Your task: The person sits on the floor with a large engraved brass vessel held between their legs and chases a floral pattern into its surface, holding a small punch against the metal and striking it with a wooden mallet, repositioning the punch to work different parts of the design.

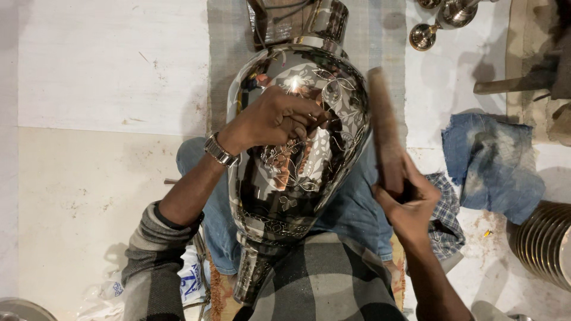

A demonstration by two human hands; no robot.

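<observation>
**Engraving tool on the vase, wooden mallet raised**

Here's the big polished metal vase (297, 148), lying across the person's lap, its long axis running straight away from the body: narrow foot toward the belly, neck pointing to the far side. Leaf and flower patterns are cut into its upper surface.

The left hand (276, 122) sits on top of the vase, near the middle of the belly. Its fingers (297, 122) are curled tight and pressed together around a thin tool, seemingly a small chisel, whose tip I cannot make out against the shine. A metal watch (219, 150) shows on that wrist.

To the right of the vase, the right hand (410, 199) has its fingers wrapped closed around the lower end of a wooden mallet (383, 128). The mallet stands roughly parallel to the vase's axis, just beside its right flank, not touching it. So the left hand is the 1 on the vase; the right hangs apart, with the mallet head level with the left knuckles.

Farther right of the vase, a blue cloth (493, 163) lies on the floor (89, 178), stacked metal plates (544, 241) beyond it, and small brass pieces (437, 21) near the vase's neck end.
</observation>
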